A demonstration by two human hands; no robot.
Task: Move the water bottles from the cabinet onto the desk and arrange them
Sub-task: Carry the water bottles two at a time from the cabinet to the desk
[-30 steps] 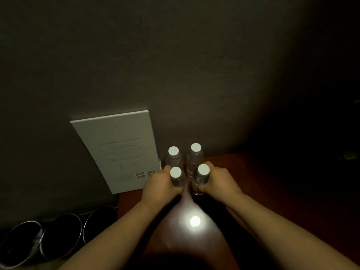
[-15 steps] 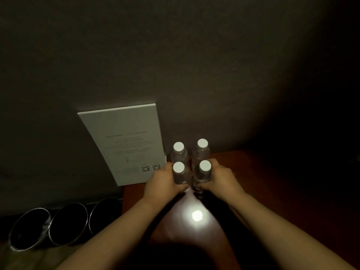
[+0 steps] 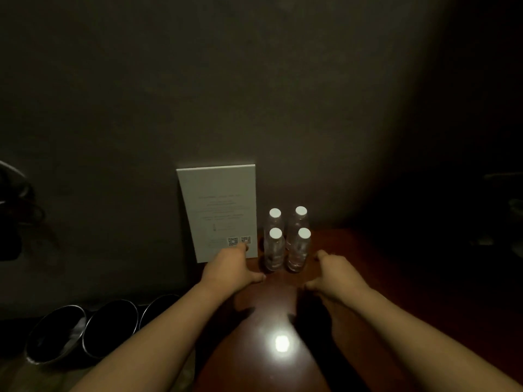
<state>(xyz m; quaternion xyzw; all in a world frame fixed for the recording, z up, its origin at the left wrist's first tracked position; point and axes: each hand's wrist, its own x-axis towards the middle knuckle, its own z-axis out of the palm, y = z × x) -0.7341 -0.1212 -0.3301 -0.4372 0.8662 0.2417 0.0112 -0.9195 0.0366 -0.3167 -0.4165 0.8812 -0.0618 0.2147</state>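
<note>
Several clear water bottles with white caps stand upright in a tight square at the back of the dark wooden desk, close to the wall. The near left bottle and the near right bottle stand in front of the two rear bottles. My left hand hovers just left of the group, fingers relaxed, holding nothing. My right hand is just right of the group, also relaxed and apart from the bottles.
A white card with QR codes leans against the wall left of the bottles. Three dark metal bins stand on the floor at lower left. A bright light reflection shines on the desk. The right side is very dark.
Both hands have let go of the two near bottles and drawn back and apart. The bottles stay standing in the square.
</note>
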